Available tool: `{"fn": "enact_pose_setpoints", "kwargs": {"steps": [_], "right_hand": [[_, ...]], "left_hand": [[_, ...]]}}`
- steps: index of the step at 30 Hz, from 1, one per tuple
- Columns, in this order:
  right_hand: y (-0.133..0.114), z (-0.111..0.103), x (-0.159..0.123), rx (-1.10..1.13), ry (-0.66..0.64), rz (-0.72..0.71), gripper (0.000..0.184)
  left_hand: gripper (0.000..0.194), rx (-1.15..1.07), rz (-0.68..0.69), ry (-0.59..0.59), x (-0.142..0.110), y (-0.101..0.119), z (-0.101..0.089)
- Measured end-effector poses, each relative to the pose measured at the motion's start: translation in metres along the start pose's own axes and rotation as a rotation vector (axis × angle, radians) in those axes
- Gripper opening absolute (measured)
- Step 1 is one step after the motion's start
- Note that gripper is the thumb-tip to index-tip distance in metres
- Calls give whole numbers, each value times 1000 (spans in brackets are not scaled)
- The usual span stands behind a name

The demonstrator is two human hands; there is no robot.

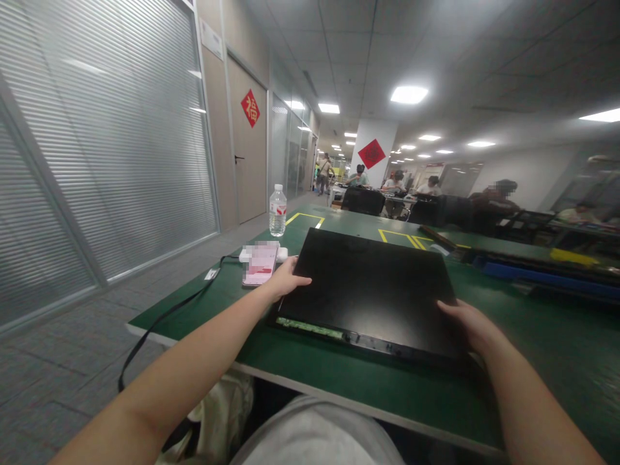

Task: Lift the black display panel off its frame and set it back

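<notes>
A black flat display panel [372, 290] lies in front of me over the green table, with a green circuit strip [310, 327] along its near edge. My left hand [288, 279] grips the panel's left side, thumb on the dark face and fingers hidden behind the edge. On the opposite side, my right hand [472, 326] holds the panel the same way, its thumb on top and its other fingers out of sight underneath. Whether the panel is lifted or rests on the table, I cannot tell.
A phone [261, 263] lies left of the panel, near a water bottle [278, 212]. A black cable [169, 316] hangs over the left edge of the green table [203, 323]. Blue and black strips [533, 271] lie at right. Several people sit at tables farther back.
</notes>
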State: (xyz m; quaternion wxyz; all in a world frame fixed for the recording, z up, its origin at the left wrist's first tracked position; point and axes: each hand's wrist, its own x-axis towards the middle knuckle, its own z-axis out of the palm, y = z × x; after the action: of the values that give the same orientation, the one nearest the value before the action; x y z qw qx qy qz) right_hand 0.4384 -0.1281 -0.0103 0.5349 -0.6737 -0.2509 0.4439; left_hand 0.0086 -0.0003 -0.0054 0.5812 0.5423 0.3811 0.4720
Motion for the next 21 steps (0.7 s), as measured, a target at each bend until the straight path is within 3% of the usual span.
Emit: {"fn": "enact_pose_setpoints", "kwargs": {"steps": [8,15,18,21], "right_hand": [[-1,3,-1,15,5,-55,41],[2,0,9,12,60,-268,58],[3,0,13,35,51,-315,63],[1,1,12,120,124,-315,76]], "left_hand": [[65,13,-8,12,-4,5,1],[64,42,23,24,-3,5,-1],[66,49,10,41,-2,5,-2],[66,42,-3,62,-2,7,-3]]}}
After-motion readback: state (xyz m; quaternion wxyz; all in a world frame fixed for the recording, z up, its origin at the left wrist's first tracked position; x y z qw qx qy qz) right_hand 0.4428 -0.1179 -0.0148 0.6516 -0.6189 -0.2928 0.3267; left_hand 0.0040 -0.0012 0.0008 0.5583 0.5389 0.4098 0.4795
